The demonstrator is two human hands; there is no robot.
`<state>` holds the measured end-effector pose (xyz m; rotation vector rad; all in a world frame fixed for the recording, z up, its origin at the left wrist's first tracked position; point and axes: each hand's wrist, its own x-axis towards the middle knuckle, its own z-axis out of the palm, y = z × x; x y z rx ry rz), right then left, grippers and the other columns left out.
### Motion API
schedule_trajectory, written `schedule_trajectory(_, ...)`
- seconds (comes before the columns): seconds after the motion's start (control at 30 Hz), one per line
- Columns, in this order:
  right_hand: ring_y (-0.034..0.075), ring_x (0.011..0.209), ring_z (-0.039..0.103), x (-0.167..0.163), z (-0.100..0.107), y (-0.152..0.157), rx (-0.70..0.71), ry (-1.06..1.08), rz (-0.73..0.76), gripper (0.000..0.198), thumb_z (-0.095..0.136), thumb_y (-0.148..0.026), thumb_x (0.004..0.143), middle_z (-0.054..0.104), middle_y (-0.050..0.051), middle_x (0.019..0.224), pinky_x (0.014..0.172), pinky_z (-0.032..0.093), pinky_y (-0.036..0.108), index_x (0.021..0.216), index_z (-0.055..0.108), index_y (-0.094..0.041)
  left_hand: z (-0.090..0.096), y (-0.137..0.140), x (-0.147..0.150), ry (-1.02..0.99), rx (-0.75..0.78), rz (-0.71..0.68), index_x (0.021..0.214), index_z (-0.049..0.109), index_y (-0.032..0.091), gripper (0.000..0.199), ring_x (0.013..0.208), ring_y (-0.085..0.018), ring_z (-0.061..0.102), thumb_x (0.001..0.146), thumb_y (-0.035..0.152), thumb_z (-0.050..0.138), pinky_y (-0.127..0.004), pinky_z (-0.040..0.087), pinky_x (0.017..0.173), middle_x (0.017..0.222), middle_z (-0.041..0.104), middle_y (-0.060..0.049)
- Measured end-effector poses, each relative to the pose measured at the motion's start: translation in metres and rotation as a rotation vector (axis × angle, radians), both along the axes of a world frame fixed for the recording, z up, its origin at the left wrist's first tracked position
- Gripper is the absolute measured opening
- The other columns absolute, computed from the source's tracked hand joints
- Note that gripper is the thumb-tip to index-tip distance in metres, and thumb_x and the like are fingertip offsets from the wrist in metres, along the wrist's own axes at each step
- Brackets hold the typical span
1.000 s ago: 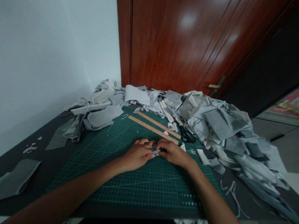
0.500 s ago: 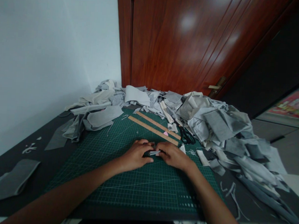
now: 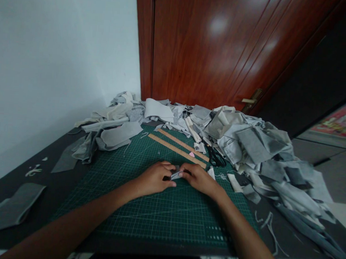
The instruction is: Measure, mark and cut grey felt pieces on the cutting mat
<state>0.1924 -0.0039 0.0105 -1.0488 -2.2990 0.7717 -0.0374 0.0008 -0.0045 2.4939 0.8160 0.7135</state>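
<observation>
Between my two hands is a small folded piece of grey fabric (image 3: 176, 175), just above or on the green cutting mat (image 3: 157, 220); I cannot tell which. My left hand (image 3: 158, 177) grips its left end, thumb below and fingers curled over the top. From the other side, my right hand (image 3: 198, 177) pinches the right end between thumb and fingers. Parts of the fabric are hidden behind the fingers. Just beyond my hands lie two wooden rulers (image 3: 176, 150), with a pink piece of tailor's chalk (image 3: 191, 154) by them.
Black-handled scissors (image 3: 217, 157) lie right of the rulers. A large heap of grey and cream fabric scraps (image 3: 252, 144) covers the right side, and more scraps (image 3: 118, 136) lie at the back left. A folded grey cloth (image 3: 17, 205) rests at the left edge. Behind stands a wooden door (image 3: 199, 50).
The fabric between my hands has tilted, and more of its surface shows. My fingers have shifted slightly on it, while the things around have stayed put.
</observation>
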Motion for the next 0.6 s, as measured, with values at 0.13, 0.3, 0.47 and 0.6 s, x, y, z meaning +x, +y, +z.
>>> schedule_trajectory(0.13, 0.015, 0.071, 0.060, -0.010, -0.010, 0.002, 0.009, 0.034, -0.097, 0.011, 0.055, -0.017, 0.098, 0.063, -0.002, 0.077, 0.067, 0.041, 0.025, 0.089, 0.062, -0.020, 0.002, -0.002, 0.001, -0.055, -0.033, 0.131, 0.067, 0.071, 0.019, 0.022, 0.098, -0.020, 0.065, 0.088, 0.024, 0.074, -0.034, 0.047, 0.092, 0.097, 0.072, -0.002)
schedule_trajectory(0.3, 0.017, 0.071, 0.061, -0.019, -0.017, 0.000, 0.053, -0.015, -0.195, 0.011, 0.054, -0.016, 0.098, 0.064, 0.001, 0.076, 0.066, 0.040, 0.026, 0.089, 0.060, -0.020, -0.002, -0.003, 0.004, -0.031, -0.039, 0.363, 0.063, 0.073, 0.021, 0.025, 0.099, -0.022, 0.062, 0.086, 0.031, 0.075, -0.035, 0.047, 0.089, 0.100, 0.071, -0.003)
schedule_trajectory(0.47, 0.019, 0.074, 0.065, -0.025, -0.017, -0.001, 0.064, -0.080, -0.264, 0.012, 0.051, -0.017, 0.099, 0.068, 0.004, 0.081, 0.067, 0.042, 0.027, 0.092, 0.061, -0.019, -0.002, -0.006, 0.006, -0.014, -0.036, 0.471, 0.071, 0.077, 0.022, 0.021, 0.096, -0.022, 0.059, 0.087, 0.035, 0.072, -0.038, 0.047, 0.088, 0.096, 0.068, -0.004)
schedule_trajectory(0.6, 0.019, 0.075, 0.066, -0.030, -0.018, 0.000, 0.079, -0.136, -0.343, 0.011, 0.052, -0.019, 0.099, 0.071, 0.004, 0.082, 0.067, 0.043, 0.027, 0.095, 0.062, -0.020, 0.000, -0.006, 0.009, 0.039, -0.011, 0.511, 0.073, 0.078, 0.022, 0.023, 0.096, -0.024, 0.058, 0.091, 0.033, 0.068, -0.039, 0.045, 0.086, 0.095, 0.068, -0.004)
